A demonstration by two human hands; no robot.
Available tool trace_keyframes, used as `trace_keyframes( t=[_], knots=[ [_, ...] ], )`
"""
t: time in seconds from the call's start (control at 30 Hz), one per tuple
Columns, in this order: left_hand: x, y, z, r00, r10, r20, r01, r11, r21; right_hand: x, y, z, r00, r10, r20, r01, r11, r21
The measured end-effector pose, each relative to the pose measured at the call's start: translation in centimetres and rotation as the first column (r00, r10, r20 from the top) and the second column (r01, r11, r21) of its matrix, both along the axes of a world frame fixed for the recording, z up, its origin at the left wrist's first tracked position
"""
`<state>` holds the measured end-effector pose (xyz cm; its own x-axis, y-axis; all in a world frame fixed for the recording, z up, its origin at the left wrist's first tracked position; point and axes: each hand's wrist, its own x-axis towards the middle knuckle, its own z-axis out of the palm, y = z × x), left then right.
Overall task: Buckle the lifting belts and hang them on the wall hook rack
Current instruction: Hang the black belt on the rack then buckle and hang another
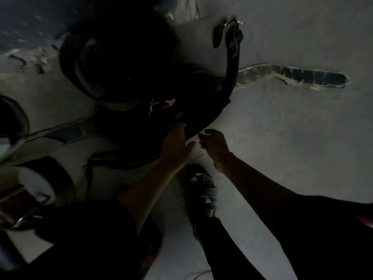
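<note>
A wide black lifting belt (161,110) with a small red and white logo lies unbuckled on the grey floor. Its narrow strap curves up the right side to a metal buckle (232,27) at the top. My left hand (175,142) grips the belt's near edge, fingers tucked under it and thumb out to the right. My right hand (214,144) hovers just right of that edge with its fingers curled and nothing visibly in them. The picture is dark and blurred, so much of the belt merges into shadow.
More belts lie at the left: a looped one (40,178) with a metal buckle and another (12,116) at the frame's edge. My foot in a slipper (203,195) stands just below my hands. A long crack (302,75) runs across the floor at the right.
</note>
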<state>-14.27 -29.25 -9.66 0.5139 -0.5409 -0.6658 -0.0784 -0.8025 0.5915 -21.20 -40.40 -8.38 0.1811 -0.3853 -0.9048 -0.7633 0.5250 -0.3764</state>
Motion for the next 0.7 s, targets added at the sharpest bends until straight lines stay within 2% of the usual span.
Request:
trace_keyframes(
  t=[0.1,0.2,0.23,0.3,0.33,0.4,0.47,0.57,0.7],
  knots=[
    [-0.4,-1.1,-3.3,0.998,-0.066,-0.01,0.066,0.997,0.029,0.0,-0.8,-2.2,0.999,0.031,0.031,-0.03,0.999,-0.012],
    [-0.8,-0.5,-4.7,0.938,-0.274,0.213,0.254,0.96,0.117,-0.3,-0.5,-2.2,0.998,-0.015,0.067,0.017,1.0,-0.021],
    [-0.8,-0.2,-4.3,0.913,-0.305,0.272,0.286,0.952,0.107,-0.4,-0.3,-1.9,0.995,-0.038,0.094,0.04,0.999,-0.016],
    [-0.7,0.0,-2.6,0.91,-0.292,0.295,0.29,0.956,0.052,-0.5,0.0,-0.7,0.989,-0.069,0.135,0.075,0.996,-0.039],
    [-0.6,0.3,-1.8,0.923,-0.268,0.276,0.272,0.962,0.025,-0.7,0.2,-0.1,0.985,-0.086,0.152,0.096,0.994,-0.059],
    [-0.2,1.0,0.6,0.974,-0.178,0.142,0.179,0.984,0.006,-0.8,0.6,1.4,0.981,-0.102,0.163,0.118,0.989,-0.088],
    [0.9,1.3,3.8,1.0,-0.003,-0.017,0.002,0.999,-0.041,-0.4,1.0,3.2,0.984,-0.111,0.137,0.126,0.987,-0.102],
    [2.4,1.5,9.7,0.953,0.232,-0.193,-0.247,0.967,-0.059,0.9,1.6,7.0,0.97,-0.207,0.13,0.218,0.973,-0.073],
    [4.2,3.1,17.2,0.909,0.335,-0.249,-0.368,0.924,-0.101,3.4,2.6,13.9,0.888,-0.42,0.189,0.415,0.908,0.068]
  ],
)
